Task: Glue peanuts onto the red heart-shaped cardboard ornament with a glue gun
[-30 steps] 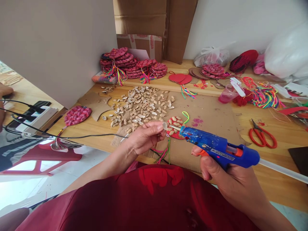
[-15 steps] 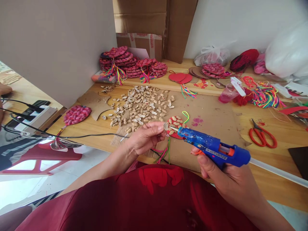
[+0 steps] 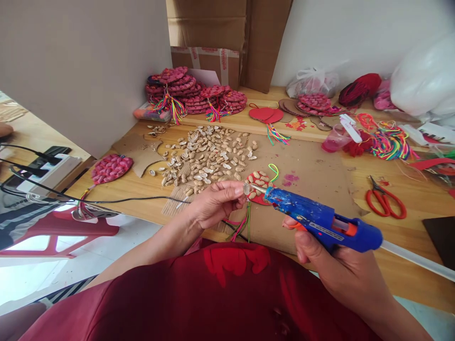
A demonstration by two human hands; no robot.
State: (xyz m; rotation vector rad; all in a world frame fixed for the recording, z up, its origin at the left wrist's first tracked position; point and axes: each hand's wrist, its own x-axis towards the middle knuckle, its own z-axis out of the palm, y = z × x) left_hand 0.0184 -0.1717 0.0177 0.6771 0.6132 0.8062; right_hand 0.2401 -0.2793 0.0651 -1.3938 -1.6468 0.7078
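Observation:
Between the thumb and fingertips of my left hand [image 3: 219,201] is a small pale peanut shell piece [image 3: 246,188], its hollow side partly visible. My right hand [image 3: 329,258] is wrapped round a blue hot glue gun [image 3: 302,208], with a finger at the orange trigger. The metal nozzle points left and comes close to the shell piece; whether they touch I cannot tell. Behind the nozzle, a red disc [image 3: 263,201] lies on the cardboard with several peanut shells on it, a green loop at its top and coloured cords below. A glue stick [image 3: 417,259] extends from the gun's rear.
Loose peanut shells [image 3: 209,154] are heaped left of centre. Red-handled scissors [image 3: 386,201] lie at right. Pink peanut discs [image 3: 172,87] are stacked at the back; another disc [image 3: 112,168] lies near the left edge. A black cable [image 3: 142,200] crosses toward a power strip [image 3: 53,175].
The glue gun's rear has shifted slightly right and down in my right hand. Its nozzle stays close to the shell piece, which my left hand still pinches.

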